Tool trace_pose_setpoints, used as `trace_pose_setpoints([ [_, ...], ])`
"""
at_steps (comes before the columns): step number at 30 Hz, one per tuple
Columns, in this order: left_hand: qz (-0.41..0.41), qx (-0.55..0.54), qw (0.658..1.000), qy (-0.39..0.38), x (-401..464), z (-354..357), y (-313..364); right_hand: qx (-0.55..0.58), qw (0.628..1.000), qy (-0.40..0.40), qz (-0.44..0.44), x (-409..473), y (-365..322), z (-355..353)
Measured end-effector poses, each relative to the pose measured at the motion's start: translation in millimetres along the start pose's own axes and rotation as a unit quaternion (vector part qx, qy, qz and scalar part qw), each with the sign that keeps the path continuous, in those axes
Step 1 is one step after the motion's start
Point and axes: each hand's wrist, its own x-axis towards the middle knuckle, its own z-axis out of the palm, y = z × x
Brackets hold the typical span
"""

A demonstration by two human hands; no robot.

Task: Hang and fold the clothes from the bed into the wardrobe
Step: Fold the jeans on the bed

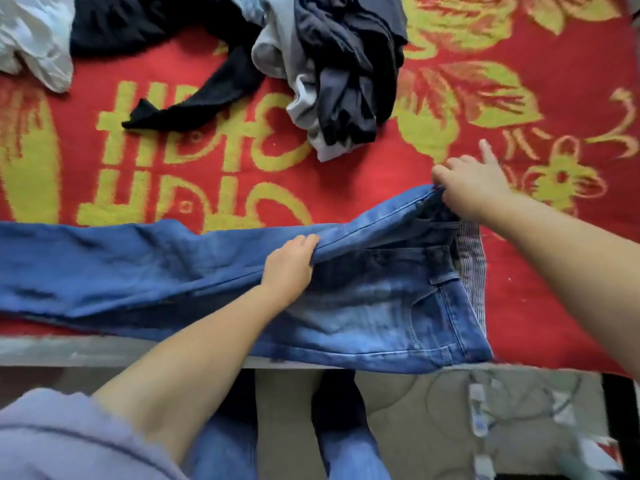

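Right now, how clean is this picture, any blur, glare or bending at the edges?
Head view: soft, even light, no glare; the jeans and both hands, left and right, look slightly smeared; the wide lens bows the bed edge; the white garment at the top left corner is bright and washed out.

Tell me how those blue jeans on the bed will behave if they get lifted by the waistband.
The blue jeans will probably sag rather than hold shape: the denim already creases and folds where the left hand and right hand grip it. The long legs would likely trail and drag across the red blanket. Thick fabric suggests some weight.
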Motion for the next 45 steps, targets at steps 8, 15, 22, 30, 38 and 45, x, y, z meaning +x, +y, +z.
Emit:
trace_pose_setpoints([
  [8, 0.176, 0.092, 0.98, 0.004, -66, -4, -18, 0.08, 0.975, -0.174, -0.115, -129, -14, 16],
  [15, 0.088, 0.217, 0.912, -0.337, -94, 56, -25, 0.232, 0.902, -0.354, -0.09, -197, -54, 132],
  [22, 0.12, 0.099, 0.957, -0.245, -75, 55, 11, 0.574, 0.721, -0.064, 0.382, -178, 0, 165],
  [30, -0.108, -0.161, 0.976, -0.099, -58, 65, 69, 0.774, 0.527, -0.073, 0.342, -154, -15, 154],
  [38, -0.078, -0.063, 0.995, -0.002, -14, 81, 120, 0.696, 0.661, 0.034, 0.277, -142, 42, 149],
  [45, -0.138, -0.126, 0.96, -0.211, -16, 120, 115, 0.659, 0.689, 0.093, 0.287, -129, 16, 132],
])
